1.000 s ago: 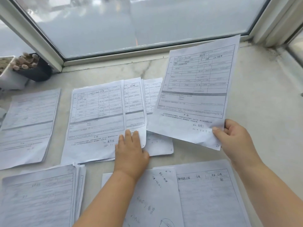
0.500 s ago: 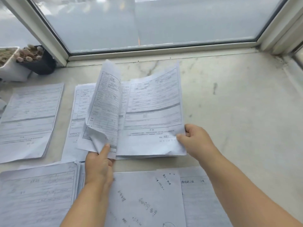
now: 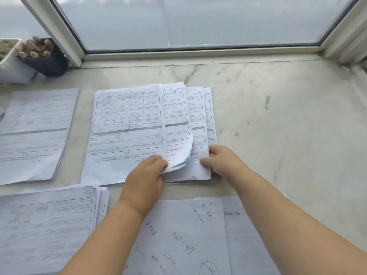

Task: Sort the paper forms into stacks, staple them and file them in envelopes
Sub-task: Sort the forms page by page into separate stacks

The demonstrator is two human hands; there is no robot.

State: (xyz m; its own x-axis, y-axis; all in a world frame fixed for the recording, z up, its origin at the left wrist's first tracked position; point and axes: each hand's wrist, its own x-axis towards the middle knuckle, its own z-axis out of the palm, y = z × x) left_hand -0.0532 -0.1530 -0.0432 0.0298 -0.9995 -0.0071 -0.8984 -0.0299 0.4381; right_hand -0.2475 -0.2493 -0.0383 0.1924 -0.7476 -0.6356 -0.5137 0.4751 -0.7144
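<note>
A fanned stack of printed forms [image 3: 127,124] lies in the middle of the marble sill. My left hand [image 3: 146,176] pinches the curled lower corner of an upper sheet [image 3: 176,135] in that stack. My right hand [image 3: 222,159] grips the lower right edge of the bottom sheets [image 3: 206,171], thumb on top. A second stack of forms [image 3: 35,132] lies at the left, and a third [image 3: 45,231] at the near left. Sheets with handwriting [image 3: 184,235] lie under my forearms.
A dark pot with dried stems [image 3: 45,58] and a white pot [image 3: 12,64] stand at the back left by the window frame [image 3: 65,34]. Bare marble sill [image 3: 288,135] stretches to the right of the forms.
The sheet my right hand held up has come down onto the middle stack. The raised, folded sheets have been laid flat, and both hands now sit at the stack's lower right edge.
</note>
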